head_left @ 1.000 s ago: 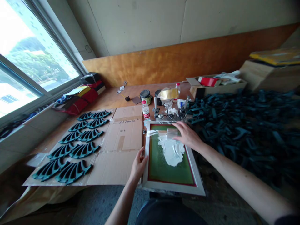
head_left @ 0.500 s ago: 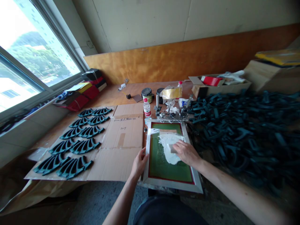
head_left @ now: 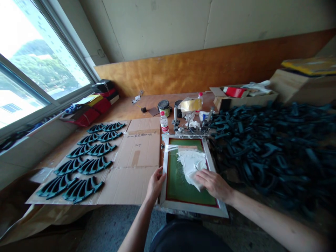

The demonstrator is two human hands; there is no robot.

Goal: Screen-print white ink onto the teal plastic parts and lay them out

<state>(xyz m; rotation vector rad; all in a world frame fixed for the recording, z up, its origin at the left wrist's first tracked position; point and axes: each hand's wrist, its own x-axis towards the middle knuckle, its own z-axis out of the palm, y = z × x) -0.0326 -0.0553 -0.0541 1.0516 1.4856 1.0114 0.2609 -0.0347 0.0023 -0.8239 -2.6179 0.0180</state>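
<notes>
A screen-printing frame (head_left: pixel 165 196) with a silver rim and green mesh lies flat in front of me. White ink (head_left: pixel 191 162) is smeared over the mesh's upper right. My left hand (head_left: pixel 155 183) grips the frame's left edge. My right hand (head_left: pixel 214 184) presses a small squeegee, mostly hidden under its fingers, on the mesh at the near end of the ink. Rows of dark teal fan-shaped parts (head_left: pixel 84 157) lie on flattened cardboard (head_left: pixel 136 164) to the left.
A big heap of dark teal plastic parts (head_left: pixel 267 147) fills the right side. Behind the frame stand a clamp fixture (head_left: pixel 190 131), an ink can (head_left: pixel 163 107), a small bottle (head_left: pixel 164 123) and a yellow bag (head_left: pixel 189 104). Cardboard boxes (head_left: pixel 236 96) sit at the back right, a window at left.
My right hand has pulled the squeegee from the far end of the screen toward me, dragging white ink down the mesh. My left hand has stayed on the frame's edge.
</notes>
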